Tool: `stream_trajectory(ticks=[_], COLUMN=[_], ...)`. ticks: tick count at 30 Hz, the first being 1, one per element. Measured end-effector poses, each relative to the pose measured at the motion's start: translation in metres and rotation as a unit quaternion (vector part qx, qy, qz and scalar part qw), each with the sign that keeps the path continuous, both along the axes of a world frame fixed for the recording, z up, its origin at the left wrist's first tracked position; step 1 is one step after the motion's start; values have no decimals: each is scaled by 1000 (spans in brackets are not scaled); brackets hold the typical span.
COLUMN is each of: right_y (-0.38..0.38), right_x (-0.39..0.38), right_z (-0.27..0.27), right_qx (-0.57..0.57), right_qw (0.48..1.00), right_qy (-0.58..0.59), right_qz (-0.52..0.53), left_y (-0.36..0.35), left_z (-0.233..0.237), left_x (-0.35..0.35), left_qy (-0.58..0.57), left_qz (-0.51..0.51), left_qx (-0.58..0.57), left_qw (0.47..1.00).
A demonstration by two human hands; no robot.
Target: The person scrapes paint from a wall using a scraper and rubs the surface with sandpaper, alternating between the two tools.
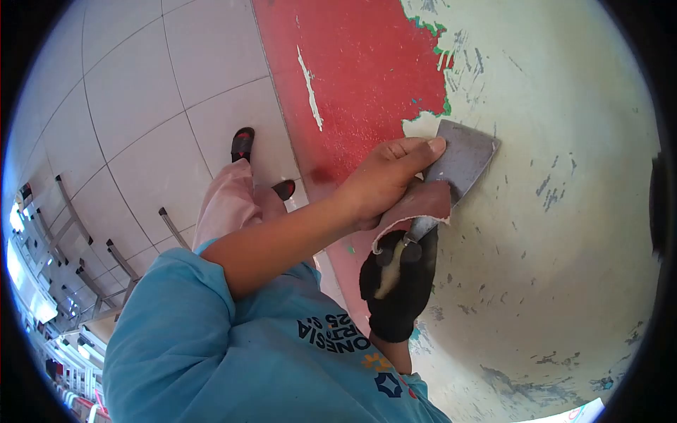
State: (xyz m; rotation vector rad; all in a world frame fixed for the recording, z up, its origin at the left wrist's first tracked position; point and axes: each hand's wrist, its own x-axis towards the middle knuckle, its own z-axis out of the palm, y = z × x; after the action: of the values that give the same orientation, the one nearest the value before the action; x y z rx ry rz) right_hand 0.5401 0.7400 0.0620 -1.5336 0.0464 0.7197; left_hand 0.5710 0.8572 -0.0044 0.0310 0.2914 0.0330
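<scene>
My right hand (402, 278), in a black glove, is closed around the handle of a paint scraper (462, 155). The scraper's wide grey blade points up and right, over the surface with the worn pale coat. My bare left hand (391, 173) is closed, with its thumb against the left edge of the blade. Under its fingers is a curled reddish-brown sheet (419, 202) with a ragged pale edge, lying across the lower blade and neck of the scraper. The sheet hides part of the scraper.
Red paint (360, 70) with a jagged green-edged border meets the pale scuffed surface (536, 233). On the left is a tiled floor (134, 84), where my feet stand in dark sandals (242, 143). Metal-legged furniture (77, 275) stands at the lower left.
</scene>
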Motion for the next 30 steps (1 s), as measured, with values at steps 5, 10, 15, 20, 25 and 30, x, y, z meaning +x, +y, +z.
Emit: stream_trajectory(ticks=[5,10,15,20,25,30], right_y=[8,3,-5,-4,-14,-3], right_x=[4,-5,-14,-16,-23,-23], right_z=[-13,-9,-23,-26,-16,-18], right_qx=[-394,-428,-401,-436,-484,-487], right_qw=[606,571,641,594,594,594], right_qy=[-642,-645,-631,-646,-586,-587], right_qz=[256,275,172,200,264,256], left_y=[12,8,12,17,23,25], left_z=[-7,-2,5,4,3,11], left_x=[3,2,2,1,-1,1], left_qy=[-21,21,14,31,43,63], left_qz=[4,-15,-13,-76,-102,-85], left_qx=[23,93,58,128,168,73], left_qw=[1000,995,998,988,980,992])
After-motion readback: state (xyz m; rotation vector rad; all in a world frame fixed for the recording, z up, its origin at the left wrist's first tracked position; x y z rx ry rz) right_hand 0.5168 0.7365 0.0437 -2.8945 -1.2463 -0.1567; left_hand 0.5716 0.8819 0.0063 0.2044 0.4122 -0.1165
